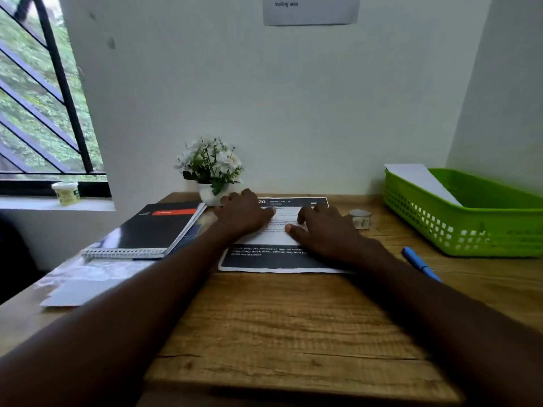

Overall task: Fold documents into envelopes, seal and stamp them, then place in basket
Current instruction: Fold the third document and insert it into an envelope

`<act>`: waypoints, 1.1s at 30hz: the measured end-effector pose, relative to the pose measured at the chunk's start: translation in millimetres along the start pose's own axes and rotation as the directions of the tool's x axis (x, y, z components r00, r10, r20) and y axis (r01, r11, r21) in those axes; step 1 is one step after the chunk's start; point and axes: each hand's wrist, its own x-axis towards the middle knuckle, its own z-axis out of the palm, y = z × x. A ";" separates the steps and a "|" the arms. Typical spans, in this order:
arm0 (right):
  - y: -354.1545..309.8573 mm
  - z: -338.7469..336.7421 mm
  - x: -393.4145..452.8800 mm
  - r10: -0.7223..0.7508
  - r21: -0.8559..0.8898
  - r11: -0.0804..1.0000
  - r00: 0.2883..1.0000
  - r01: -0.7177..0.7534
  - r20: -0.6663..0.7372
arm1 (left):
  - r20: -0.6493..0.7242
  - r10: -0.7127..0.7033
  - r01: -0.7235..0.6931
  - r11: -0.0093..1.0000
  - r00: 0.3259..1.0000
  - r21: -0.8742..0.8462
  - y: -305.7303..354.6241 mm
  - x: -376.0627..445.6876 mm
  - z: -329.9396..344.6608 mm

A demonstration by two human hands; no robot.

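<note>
Both hands, left (245,214) and right (323,230), press flat, fingers spread, gripping nothing, on the sheet (276,259) headed "20 DESK / STUDY" mid-desk (293,324); near edge bare.

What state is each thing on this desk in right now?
Printed sheet: flat on the desk, both hands pressing on it.
Left hand: palm down on the sheet.
Right hand: palm down on the sheet.
Green basket: holds one white paper.
Notebook: closed.
Blue pen: lying untouched.
Tape roll: untouched.
Flower pot: upright.
</note>
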 end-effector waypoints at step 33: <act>-9.7 -13.9 -7.3 0.089 0.288 0.957 0.983 -0.038 -0.164 | 0.038 -0.147 0.136 0.742 0.988 -0.657 -6.2 -5.2 -21.7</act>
